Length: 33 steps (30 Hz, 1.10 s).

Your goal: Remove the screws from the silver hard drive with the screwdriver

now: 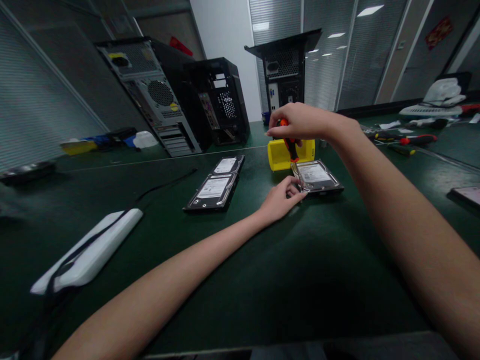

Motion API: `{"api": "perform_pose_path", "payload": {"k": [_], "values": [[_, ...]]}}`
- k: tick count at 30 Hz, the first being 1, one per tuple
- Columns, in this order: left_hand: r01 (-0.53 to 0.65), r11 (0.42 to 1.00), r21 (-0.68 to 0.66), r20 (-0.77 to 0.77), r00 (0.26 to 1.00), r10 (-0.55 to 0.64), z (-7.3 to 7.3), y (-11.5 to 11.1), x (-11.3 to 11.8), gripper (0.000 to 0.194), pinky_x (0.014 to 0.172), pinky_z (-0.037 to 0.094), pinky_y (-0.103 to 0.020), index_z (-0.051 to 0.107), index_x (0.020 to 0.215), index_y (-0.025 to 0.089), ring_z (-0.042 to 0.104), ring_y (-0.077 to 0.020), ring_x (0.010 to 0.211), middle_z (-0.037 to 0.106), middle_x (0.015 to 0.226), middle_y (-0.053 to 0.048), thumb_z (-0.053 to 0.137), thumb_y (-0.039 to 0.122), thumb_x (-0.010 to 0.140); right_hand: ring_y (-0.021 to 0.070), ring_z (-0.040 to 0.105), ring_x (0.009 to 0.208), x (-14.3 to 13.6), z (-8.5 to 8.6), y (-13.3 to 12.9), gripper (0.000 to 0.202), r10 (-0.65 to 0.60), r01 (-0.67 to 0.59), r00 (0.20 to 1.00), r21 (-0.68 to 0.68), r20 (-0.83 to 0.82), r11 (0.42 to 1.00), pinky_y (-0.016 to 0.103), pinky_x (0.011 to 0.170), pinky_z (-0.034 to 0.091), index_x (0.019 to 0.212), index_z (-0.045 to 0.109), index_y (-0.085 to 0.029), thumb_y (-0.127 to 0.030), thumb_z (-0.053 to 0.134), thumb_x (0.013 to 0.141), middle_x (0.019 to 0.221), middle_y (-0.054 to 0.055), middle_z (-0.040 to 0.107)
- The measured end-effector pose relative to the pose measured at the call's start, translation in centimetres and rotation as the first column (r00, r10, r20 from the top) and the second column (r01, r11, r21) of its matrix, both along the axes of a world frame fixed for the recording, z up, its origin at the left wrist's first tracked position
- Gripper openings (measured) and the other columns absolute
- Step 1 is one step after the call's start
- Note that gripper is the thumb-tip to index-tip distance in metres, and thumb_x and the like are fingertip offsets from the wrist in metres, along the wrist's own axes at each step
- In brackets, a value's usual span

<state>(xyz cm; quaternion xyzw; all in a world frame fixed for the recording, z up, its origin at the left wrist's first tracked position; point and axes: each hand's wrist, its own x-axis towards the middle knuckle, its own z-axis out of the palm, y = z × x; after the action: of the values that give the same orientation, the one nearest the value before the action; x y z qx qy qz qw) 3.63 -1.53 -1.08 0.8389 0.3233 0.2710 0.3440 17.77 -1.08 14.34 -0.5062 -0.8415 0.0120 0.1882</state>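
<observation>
In the head view, my right hand (290, 122) is wrapped round the red-and-black handle of a screwdriver (290, 145) and holds it nearly upright. The shaft points down to the near left corner of a hard drive (317, 175) that lies label up on the table. My left hand (281, 200) grips that same corner, its thumb at the front edge and its fingers curled close to the screwdriver's tip. The exact contact of the tip is too small to make out. Directly behind the drive stands a yellow bin (275, 156), partly covered by my right hand and the screwdriver.
Two hard drives (213, 187) lie end to end left of my hands. A white power strip (93, 245) with a black cable is at the left. Computer cases (176, 100) stand at the back. Several hand tools (408, 140) lie on the right of the green table (240, 280).
</observation>
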Motion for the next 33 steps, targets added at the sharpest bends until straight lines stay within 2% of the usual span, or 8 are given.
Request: {"api": "perform_pose_path", "payload": {"k": [3,8,14,17,22,33], "values": [[-0.002,1.0,-0.002,-0.006,1.0,0.002,0.02,0.0,-0.03,0.033,0.069,0.044,-0.027,0.052,0.11,0.015,0.055,-0.0134,0.072,0.059,0.08,-0.002,0.056,0.036,0.085,0.0125,0.06,0.059,0.04,-0.04,0.13,0.035,0.0,0.0,1.0,-0.011,-0.005,1.0,0.023,0.052,0.042,0.105,0.065,-0.013,-0.039,0.051,0.086,0.087,0.009,0.068],[0.01,1.0,-0.013,-0.001,1.0,-0.01,0.08,-0.03,-0.08,0.033,0.069,0.044,-0.027,0.051,0.11,0.015,0.055,-0.0134,0.073,0.059,0.08,-0.002,0.055,0.037,0.085,0.011,0.058,0.054,-0.04,0.02,-0.03,0.036,0.004,-0.006,1.0,-0.069,-0.028,0.998,0.023,0.051,0.043,0.088,0.065,-0.012,-0.042,0.046,0.089,0.08,0.009,0.068],[0.005,1.0,-0.02,0.006,1.0,-0.005,0.16,-0.14,-0.04,0.035,0.07,0.044,-0.027,0.051,0.11,0.014,0.055,-0.0135,0.074,0.059,0.08,-0.002,0.055,0.038,0.085,0.013,0.061,0.058,-0.12,0.12,-0.05,0.054,-0.023,0.013,0.997,-0.148,-0.068,0.989,0.023,0.051,0.043,0.085,0.064,-0.012,-0.059,0.037,0.088,0.08,0.01,0.067],[0.002,1.0,-0.017,0.005,1.0,-0.002,0.13,-0.15,-0.03,0.036,0.07,0.045,-0.027,0.05,0.111,0.014,0.056,-0.014,0.074,0.059,0.081,-0.002,0.056,0.038,0.085,0.0132,0.062,0.058,-0.07,0.18,-0.16,0.051,-0.037,0.024,0.996,-0.15,-0.085,0.988,0.023,0.051,0.043,0.085,0.063,-0.011,-0.051,0.03,0.092,0.08,0.01,0.066],[0.006,1.0,-0.011,0.006,1.0,-0.006,-0.02,0.03,0.01,0.037,0.069,0.045,-0.027,0.051,0.112,0.014,0.056,-0.014,0.074,0.059,0.081,-0.002,0.056,0.039,0.085,0.0119,0.062,0.058,0.03,0.14,-0.15,0.031,-0.021,0.011,0.998,-0.158,-0.06,0.987,0.019,0.05,0.043,0.09,0.06,-0.012,-0.033,0.037,0.09,0.08,0.008,0.066],[0.001,1.0,0.003,0.003,1.0,-0.001,-0.23,0.08,0.04,0.037,0.069,0.045,-0.027,0.05,0.111,0.014,0.056,-0.014,0.073,0.06,0.081,-0.003,0.056,0.038,0.085,0.0126,0.062,0.057,0.06,-0.16,0.18,0.026,0.025,-0.041,0.995,-0.172,-0.095,0.984,0.02,0.048,0.046,0.094,0.059,-0.012,-0.03,0.041,0.087,0.086,0.01,0.066]]}}
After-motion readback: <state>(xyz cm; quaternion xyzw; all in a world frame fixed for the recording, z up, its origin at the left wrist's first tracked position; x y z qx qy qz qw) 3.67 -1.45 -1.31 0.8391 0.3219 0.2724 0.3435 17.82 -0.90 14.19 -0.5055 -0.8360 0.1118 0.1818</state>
